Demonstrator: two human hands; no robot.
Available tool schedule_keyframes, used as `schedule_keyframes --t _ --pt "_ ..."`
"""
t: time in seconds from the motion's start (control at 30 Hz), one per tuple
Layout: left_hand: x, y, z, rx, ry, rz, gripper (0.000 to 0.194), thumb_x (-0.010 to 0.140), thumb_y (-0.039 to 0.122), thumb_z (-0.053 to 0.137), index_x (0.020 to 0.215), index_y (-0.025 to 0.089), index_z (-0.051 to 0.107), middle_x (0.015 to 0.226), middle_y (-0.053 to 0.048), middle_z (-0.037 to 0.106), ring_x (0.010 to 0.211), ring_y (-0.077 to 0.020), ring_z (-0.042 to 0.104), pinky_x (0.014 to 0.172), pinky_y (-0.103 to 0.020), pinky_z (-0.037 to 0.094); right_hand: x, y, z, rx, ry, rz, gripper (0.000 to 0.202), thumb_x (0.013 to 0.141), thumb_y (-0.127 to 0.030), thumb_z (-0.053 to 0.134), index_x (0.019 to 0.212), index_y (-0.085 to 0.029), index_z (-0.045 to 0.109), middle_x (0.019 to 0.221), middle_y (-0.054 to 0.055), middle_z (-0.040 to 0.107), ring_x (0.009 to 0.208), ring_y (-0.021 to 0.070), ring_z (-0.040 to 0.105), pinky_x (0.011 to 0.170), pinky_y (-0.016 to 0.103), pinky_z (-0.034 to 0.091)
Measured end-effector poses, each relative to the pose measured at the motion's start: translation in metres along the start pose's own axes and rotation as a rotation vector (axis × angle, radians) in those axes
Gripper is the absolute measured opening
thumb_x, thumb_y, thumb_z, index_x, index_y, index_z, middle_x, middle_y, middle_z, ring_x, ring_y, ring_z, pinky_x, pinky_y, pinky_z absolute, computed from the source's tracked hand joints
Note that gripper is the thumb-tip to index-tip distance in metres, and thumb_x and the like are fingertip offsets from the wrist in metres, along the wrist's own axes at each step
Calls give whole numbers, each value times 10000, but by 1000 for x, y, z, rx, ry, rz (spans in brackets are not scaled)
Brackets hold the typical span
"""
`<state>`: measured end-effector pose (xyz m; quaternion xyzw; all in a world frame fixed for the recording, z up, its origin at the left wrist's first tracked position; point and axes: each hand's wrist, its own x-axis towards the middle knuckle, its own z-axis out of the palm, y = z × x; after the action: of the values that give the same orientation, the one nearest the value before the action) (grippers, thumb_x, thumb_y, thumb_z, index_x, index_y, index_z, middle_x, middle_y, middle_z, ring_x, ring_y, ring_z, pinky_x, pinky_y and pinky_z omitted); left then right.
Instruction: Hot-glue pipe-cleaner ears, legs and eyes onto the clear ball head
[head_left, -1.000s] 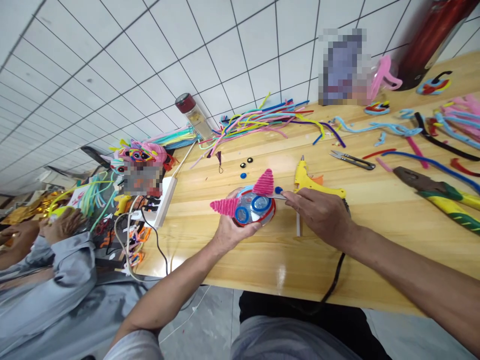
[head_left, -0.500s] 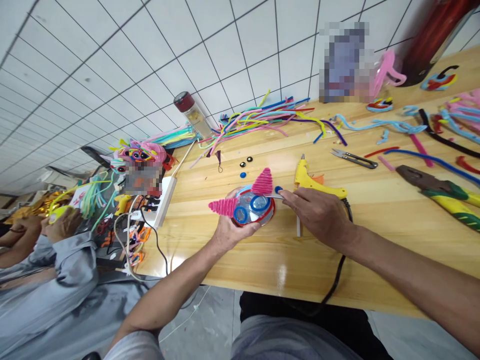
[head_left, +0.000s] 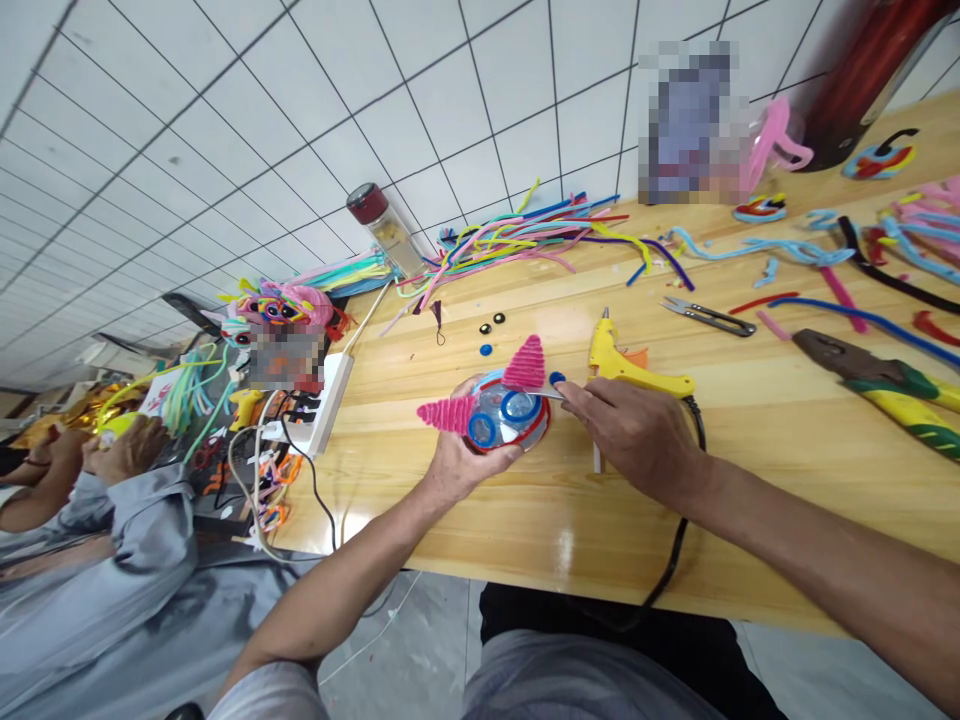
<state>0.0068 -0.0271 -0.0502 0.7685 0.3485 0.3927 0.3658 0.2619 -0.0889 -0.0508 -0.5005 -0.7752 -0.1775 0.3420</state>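
Note:
My left hand (head_left: 463,468) is closed around a clear plastic animal head (head_left: 508,424) with pink fuzzy pipe-cleaner ears, two blue ring eyes and a red rim. In my right hand (head_left: 641,435), thumb and fingers pinch a thin pale stick-like tool (head_left: 553,394). Its far end reaches the head's upper right ring; I cannot tell whether it touches. A small dark blue disc (head_left: 556,379) shows just above the tool, near my fingertips. Beyond the right hand lies a yellow glue gun (head_left: 636,372), partly hidden by the fingers.
Two black eye beads (head_left: 492,323) and a blue disc (head_left: 486,350) lie behind the head. Farther back are pipe cleaners (head_left: 517,235) and a bottle (head_left: 386,230). Snips (head_left: 709,316) and pliers (head_left: 885,390) lie right. A power strip (head_left: 322,405) stands left, near a co-worker's hands (head_left: 127,450).
My right hand has shifted very slightly left with the tool. The left hand and the animal head have hardly moved.

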Motion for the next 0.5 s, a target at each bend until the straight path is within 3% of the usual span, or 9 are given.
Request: schedule_keyframes --t 0.5 --pt "-2 -1 3 6 22 -2 950 729 641 905 1462 192 501 1411 -183 664 1314 -382 673 1142 -574 545 6 -7 -9 -36 7 9 223 1092 -152 548 1121 -137 769 733 20 695 646 151 598 620 309 374"
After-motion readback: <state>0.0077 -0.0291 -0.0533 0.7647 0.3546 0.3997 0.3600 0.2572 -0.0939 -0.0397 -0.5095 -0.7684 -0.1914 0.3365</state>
